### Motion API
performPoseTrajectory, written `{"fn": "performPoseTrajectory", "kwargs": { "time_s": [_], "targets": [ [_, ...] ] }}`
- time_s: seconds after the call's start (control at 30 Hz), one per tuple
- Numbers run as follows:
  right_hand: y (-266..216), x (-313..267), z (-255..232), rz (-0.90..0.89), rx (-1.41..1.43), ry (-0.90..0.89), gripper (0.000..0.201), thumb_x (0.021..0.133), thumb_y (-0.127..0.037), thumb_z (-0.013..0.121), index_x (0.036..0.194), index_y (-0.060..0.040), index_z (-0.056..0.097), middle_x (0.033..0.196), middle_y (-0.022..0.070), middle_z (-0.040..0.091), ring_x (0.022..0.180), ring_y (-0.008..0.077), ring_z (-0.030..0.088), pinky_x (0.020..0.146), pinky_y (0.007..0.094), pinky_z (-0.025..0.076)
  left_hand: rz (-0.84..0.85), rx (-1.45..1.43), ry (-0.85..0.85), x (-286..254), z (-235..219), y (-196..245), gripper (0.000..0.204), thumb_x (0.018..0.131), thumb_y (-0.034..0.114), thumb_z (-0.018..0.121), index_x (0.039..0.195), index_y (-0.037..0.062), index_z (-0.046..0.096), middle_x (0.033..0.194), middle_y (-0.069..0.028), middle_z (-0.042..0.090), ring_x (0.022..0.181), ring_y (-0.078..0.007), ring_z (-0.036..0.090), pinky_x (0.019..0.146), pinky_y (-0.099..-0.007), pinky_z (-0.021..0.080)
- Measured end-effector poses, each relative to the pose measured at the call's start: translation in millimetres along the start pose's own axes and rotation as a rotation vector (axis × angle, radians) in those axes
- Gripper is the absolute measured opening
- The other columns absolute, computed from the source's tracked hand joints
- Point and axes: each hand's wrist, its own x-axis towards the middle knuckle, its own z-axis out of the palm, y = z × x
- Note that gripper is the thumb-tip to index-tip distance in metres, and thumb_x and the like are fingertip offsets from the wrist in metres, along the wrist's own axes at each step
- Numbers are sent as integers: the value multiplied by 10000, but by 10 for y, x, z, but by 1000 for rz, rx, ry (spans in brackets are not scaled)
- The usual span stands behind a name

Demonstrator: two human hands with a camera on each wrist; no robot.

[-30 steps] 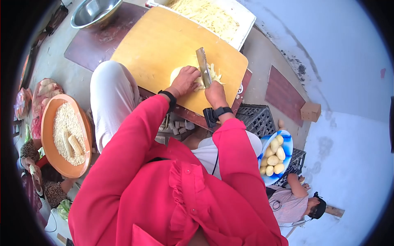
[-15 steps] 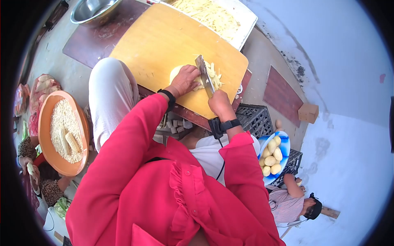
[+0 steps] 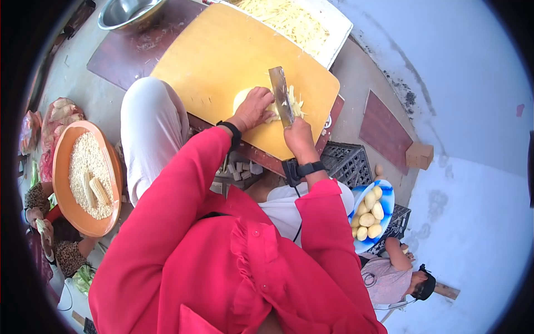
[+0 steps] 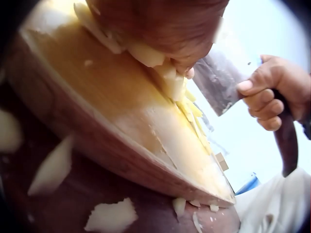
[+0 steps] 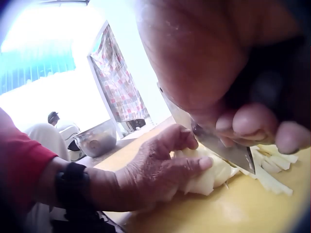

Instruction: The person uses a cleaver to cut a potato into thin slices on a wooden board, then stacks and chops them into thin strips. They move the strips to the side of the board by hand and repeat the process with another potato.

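Here, slicing potato on the cutting board.
Left hand (image 3: 253,108) presses the potato (image 5: 209,174); right hand (image 3: 298,136) grips the cleaver (image 3: 281,94), blade just beside the fingertips, near the board's right edge.

Potato (image 3: 245,99) on board (image 3: 222,61), seemingly beside cleaver (image 3: 281,94).

Yellow cutting board (image 3: 222,61) carries potato slices (image 3: 245,99), cut strips (image 3: 295,100).

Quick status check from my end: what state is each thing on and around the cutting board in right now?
Potato: partly cut, pressed under the left hand.
Cleaver: gripped by the right hand, blade against the potato.
Potato strips: loose pile beside the blade.
Cutting board: flat, bearing the work.
Blue bowl: holds whole peeled potatoes.
Metal bowl: contents unclear.
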Motion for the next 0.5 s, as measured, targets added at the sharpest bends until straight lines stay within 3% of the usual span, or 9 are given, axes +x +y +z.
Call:
{"fn": "performPoseTrajectory", "kwargs": {
  "time_s": [0.23,0.33,0.5],
  "targets": [
    [-86,-131,-203,5,-93,-119,221,812,-65,548,886,110,661,892,377,628,914,502,636,827,518,517,-10,-30,1,22,-3,-42,404,691,127,778,1013,77,539,1067,-135,532,1037,-370,491,913,-439,431],
    [-131,-76,-218,111,-73,-211,232,807,-60,541,898,117,660,899,372,631,910,501,637,826,522,515,-10,-32,23,28,17,-35,427,666,118,780,1020,89,542,1059,-125,540,1043,-364,499,916,-439,434],
    [-70,131,-24,147,-51,-245,238,807,-77,558,922,100,668,934,354,641,939,486,638,831,518,515,-47,-31,-10,39,36,-58,420,660,111,778,1011,87,548,1049,-127,543,1047,-364,498,918,-439,435]
  ]
}}
